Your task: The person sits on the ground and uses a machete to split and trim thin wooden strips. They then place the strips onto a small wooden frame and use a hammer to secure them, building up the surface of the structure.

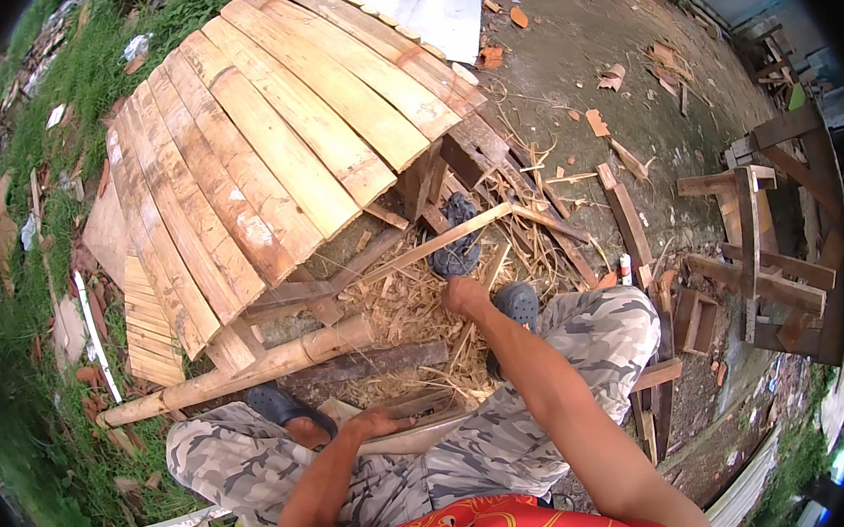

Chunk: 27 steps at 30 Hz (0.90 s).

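My left hand (370, 426) is low between my knees, its fingers closed at the edge of a pale split bamboo piece (425, 438). Farther forward, my right hand (465, 297) is bent into a fist against the near end of a crumpled dark grey cloth (455, 237). Its fingertips are hidden, so what lies inside the fist cannot be made out. A thin bamboo strip (438, 248), bent at an angle, passes across the cloth. Pale shavings (412, 322) cover the ground between my feet.
A slatted bamboo platform (270, 126) fills the upper left. A thick bamboo pole (251, 369) lies before my left shoe (289, 411). My right shoe (517, 305) is beside the right hand. Wooden frames (752, 245) stand at right, near a small open wooden box (696, 321).
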### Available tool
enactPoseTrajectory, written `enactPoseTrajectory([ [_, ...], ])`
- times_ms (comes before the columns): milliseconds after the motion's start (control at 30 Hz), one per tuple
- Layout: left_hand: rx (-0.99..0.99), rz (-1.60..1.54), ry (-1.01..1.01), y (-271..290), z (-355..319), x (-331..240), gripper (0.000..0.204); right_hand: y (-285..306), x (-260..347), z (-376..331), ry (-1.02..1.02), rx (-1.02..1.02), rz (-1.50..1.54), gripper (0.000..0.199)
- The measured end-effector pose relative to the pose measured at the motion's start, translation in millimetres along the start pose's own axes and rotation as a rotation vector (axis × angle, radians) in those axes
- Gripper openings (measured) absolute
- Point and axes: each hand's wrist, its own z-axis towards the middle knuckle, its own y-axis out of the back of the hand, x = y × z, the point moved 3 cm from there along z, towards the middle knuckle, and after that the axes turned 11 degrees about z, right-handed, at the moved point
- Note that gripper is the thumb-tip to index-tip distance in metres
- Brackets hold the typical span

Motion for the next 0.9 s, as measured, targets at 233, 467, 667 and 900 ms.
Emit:
enactPoseTrajectory([
  [233, -0.371, 0.027, 0.13, 29, -21, -16, 0.076, 38, -25, 55, 0.028, -0.687, 0.036, 0.048],
  [467, -1.21, -0.541, 0.12, 9, -158, -74, 0.043, 62, -28, 88, 0.042, -0.478, -0.555, 0.052],
  [667, -1.171, -0.334, 0.108, 13, -196, -124, 0.043, 89, -22, 67, 0.324, -0.301, -0.449, 0.036],
  [900, -0.714, 0.663, -0.003, 42, -265, -194, 0.052, 159, -94, 32, 0.237, -0.084, -0.143, 0.044],
])
